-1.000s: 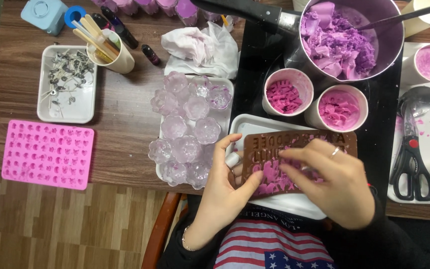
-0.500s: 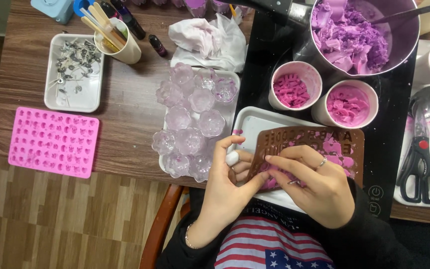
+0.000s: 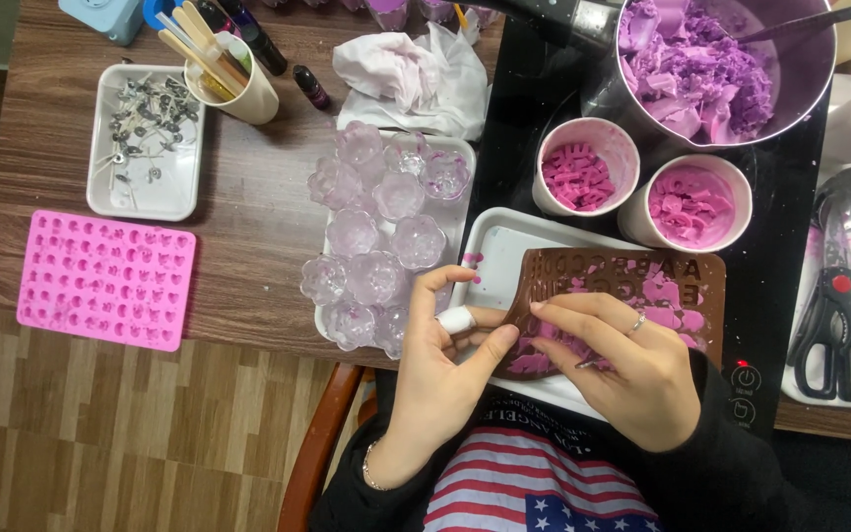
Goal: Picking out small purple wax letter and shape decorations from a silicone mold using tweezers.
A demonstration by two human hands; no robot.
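1. L hand (image 3: 437, 369), 6 o'clock: fingers pinching near-left edge of brown mold (image 3: 632, 296).
2. R hand (image 3: 632, 369): fingertips pressed onto mold w/ pink wax.
3. Mold over white tray (image 3: 504, 246), center.
4. Pot (image 3: 721, 59), 1 o'clock.

Wooden table under the craft work

The brown wooden table (image 3: 248, 207) bore a pink silicone mould (image 3: 105, 281), a white tray of metal wick holders (image 3: 145, 143), a cup of wooden sticks (image 3: 229, 84), crumpled white cloth (image 3: 411, 79) and a black induction hob (image 3: 544, 99).
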